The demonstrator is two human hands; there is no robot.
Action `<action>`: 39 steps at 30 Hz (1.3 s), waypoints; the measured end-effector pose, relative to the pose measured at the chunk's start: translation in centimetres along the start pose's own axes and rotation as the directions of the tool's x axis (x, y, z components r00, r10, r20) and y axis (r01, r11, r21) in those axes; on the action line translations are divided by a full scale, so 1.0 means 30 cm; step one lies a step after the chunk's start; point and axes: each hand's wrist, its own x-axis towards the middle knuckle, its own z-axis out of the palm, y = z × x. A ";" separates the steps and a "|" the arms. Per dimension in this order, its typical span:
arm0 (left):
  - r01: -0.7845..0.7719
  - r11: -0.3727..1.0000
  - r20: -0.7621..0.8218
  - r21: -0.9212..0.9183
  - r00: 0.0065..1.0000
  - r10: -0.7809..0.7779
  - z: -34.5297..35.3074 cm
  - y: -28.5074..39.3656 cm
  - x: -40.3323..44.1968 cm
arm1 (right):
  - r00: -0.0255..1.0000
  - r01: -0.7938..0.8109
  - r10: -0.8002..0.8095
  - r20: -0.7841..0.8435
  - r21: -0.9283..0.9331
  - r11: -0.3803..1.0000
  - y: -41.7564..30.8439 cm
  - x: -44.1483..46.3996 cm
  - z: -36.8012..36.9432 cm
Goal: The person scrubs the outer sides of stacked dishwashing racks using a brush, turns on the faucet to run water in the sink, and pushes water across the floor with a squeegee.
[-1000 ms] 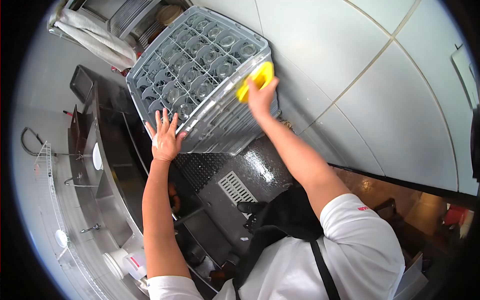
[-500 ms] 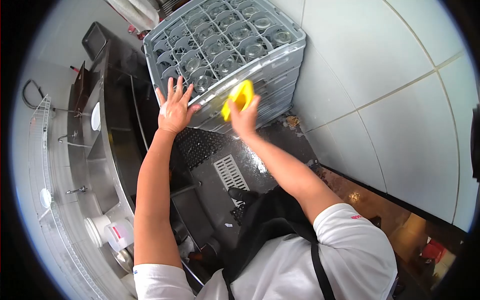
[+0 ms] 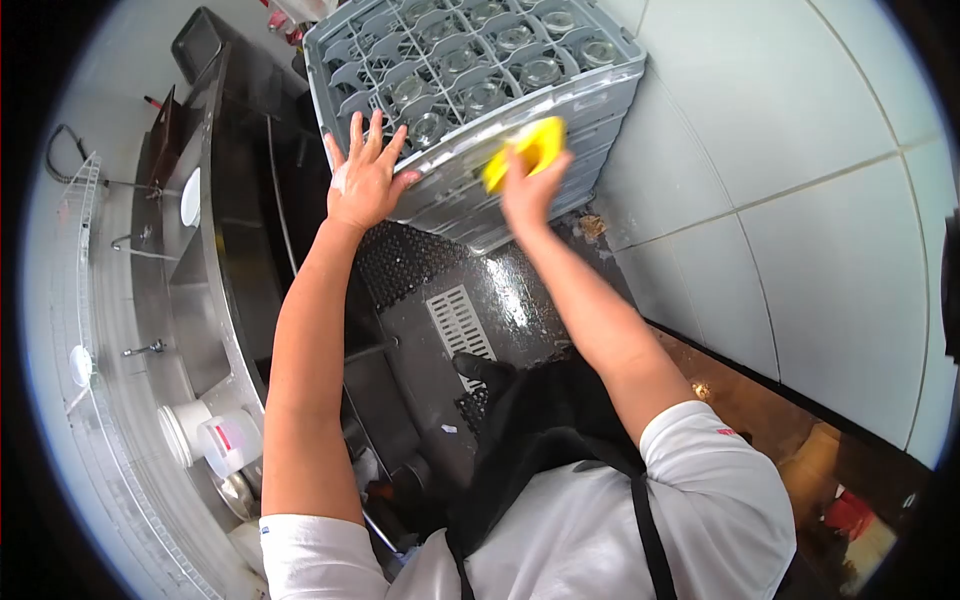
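A grey plastic rack (image 3: 590, 105) filled with several upturned clear glasses (image 3: 484, 97) tops a stack of similar racks beside the tiled wall. My left hand (image 3: 366, 182) rests with its fingers spread on the near left corner of the top rack, holding nothing. In my right hand (image 3: 530, 190) is a yellow sponge or cloth (image 3: 541, 146), gripped against the front side of the rack. Motion blurs it a little, so its exact kind is unclear.
To the left runs a steel sink counter (image 3: 218, 290) with a tap (image 3: 146, 348) and a white tub (image 3: 228, 442). A floor drain grate (image 3: 460, 325) lies in the wet dark floor. White tiles (image 3: 810, 260) line the wall at right.
The view has shifted, so the racks appear further right and higher. My right hand has slid along the rack's front with the yellow item, left and then back right. My left hand keeps its place on the corner.
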 end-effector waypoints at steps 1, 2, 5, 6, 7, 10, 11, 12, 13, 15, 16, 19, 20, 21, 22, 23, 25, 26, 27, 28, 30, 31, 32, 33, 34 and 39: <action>0.002 1.000 0.015 -0.004 1.000 -0.002 -0.001 -0.003 0.003 | 0.992 -0.008 0.023 -0.125 0.118 0.993 -0.031 0.054 -0.008; -0.008 1.000 -0.002 -0.021 1.000 0.008 0.010 -0.009 0.003 | 0.988 -0.003 0.021 -0.152 0.121 0.993 -0.025 0.051 0.007; -0.003 1.000 0.016 -0.007 1.000 0.003 0.021 -0.012 0.006 | 0.994 -0.030 0.044 -0.104 0.130 0.991 -0.017 -0.083 0.086; 0.004 1.000 0.016 0.001 1.000 -0.004 0.017 -0.011 0.003 | 0.992 0.125 -0.124 -0.015 0.072 0.990 0.079 -0.182 0.131; 0.012 1.000 0.015 0.010 1.000 -0.012 0.010 -0.006 0.002 | 0.987 0.086 -0.090 0.133 0.033 0.996 0.090 -0.279 0.157; 0.019 1.000 -0.009 0.012 1.000 -0.018 0.015 -0.007 0.000 | 0.989 0.078 -0.078 0.126 0.003 0.997 0.073 -0.239 0.133; 0.018 1.000 -0.020 0.006 1.000 -0.018 0.022 -0.011 -0.003 | 0.996 0.074 -0.073 0.057 -0.016 0.997 0.069 -0.144 0.108; 0.014 1.000 -0.029 0.007 0.999 -0.014 0.025 -0.013 -0.004 | 0.999 0.033 -0.032 -0.033 0.035 0.999 0.033 -0.060 0.074; 0.007 1.000 -0.033 0.008 0.999 -0.006 0.031 -0.018 -0.005 | 0.993 -0.005 0.016 -0.121 0.088 0.996 -0.004 -0.018 0.051; -0.013 1.000 -0.048 0.014 0.999 0.014 0.040 -0.022 -0.001 | 0.989 -0.016 0.034 -0.144 0.126 0.992 -0.029 -0.040 0.066; -0.009 1.000 -0.040 0.013 0.999 0.009 0.040 -0.021 0.001 | 0.986 -0.016 0.041 -0.163 0.151 0.988 -0.034 -0.053 0.078; 0.018 1.000 -0.031 0.012 0.999 -0.017 0.035 -0.012 -0.002 | 0.988 0.086 -0.085 0.129 0.002 0.996 0.078 -0.288 0.158; 0.032 0.998 -0.001 0.049 0.999 -0.032 0.023 -0.004 0.001 | 0.990 0.075 -0.071 0.119 -0.030 0.997 0.062 -0.284 0.154; 0.027 0.998 -0.005 0.052 1.000 -0.027 0.020 -0.004 0.009 | 0.992 0.061 -0.054 0.112 -0.064 0.996 0.046 -0.280 0.152; 0.027 0.998 -0.003 0.054 1.000 -0.027 0.022 -0.007 0.006 | 0.994 0.097 -0.095 0.048 -0.032 0.995 0.054 -0.211 0.140; 0.028 0.998 0.004 0.052 1.000 -0.029 0.028 -0.009 -0.002 | 0.991 0.130 -0.130 -0.014 -0.007 0.991 0.070 -0.106 0.108; 0.013 0.999 -0.016 0.037 1.000 -0.013 0.042 -0.014 -0.001 | 0.978 0.016 -0.006 -0.210 0.046 0.999 -0.018 0.042 0.013; 0.012 0.999 -0.012 0.040 1.000 -0.011 0.035 -0.013 -0.002 | 0.947 0.016 0.048 -0.316 0.198 0.980 -0.017 0.137 -0.035; 0.008 0.999 -0.007 0.045 1.000 -0.008 0.032 -0.011 -0.004 | 0.904 0.034 0.118 -0.410 0.346 0.938 -0.009 0.211 -0.079; 0.006 0.999 -0.007 0.042 1.000 -0.005 0.036 -0.009 -0.009 | 0.894 0.064 0.104 -0.436 0.354 0.933 0.011 0.241 -0.122; -0.002 0.999 -0.018 0.035 1.000 0.002 0.044 -0.017 -0.001 | 0.882 0.120 0.051 -0.468 0.328 0.937 0.056 0.226 -0.149; -0.010 0.999 -0.039 0.030 0.999 0.012 0.052 -0.021 0.005 | 0.923 -0.003 0.121 -0.365 0.307 0.952 0.069 0.160 -0.122; -0.021 0.999 -0.056 0.027 0.998 0.023 0.061 -0.027 0.004 | 0.972 -0.078 0.100 -0.212 0.109 0.991 0.091 0.087 -0.076; -0.036 0.999 -0.070 0.025 0.997 0.037 0.068 -0.030 0.002 | 0.982 -0.082 0.112 -0.155 0.187 0.979 0.124 -0.004 -0.003; -0.033 0.999 -0.061 0.035 0.998 0.035 0.064 -0.029 0.003 | 0.992 -0.127 0.125 0.020 0.140 0.982 0.178 -0.078 0.046; -0.028 0.998 -0.072 0.051 0.997 0.032 0.060 -0.027 0.001 | 0.993 -0.113 0.114 -0.033 0.033 0.993 0.176 -0.128 0.097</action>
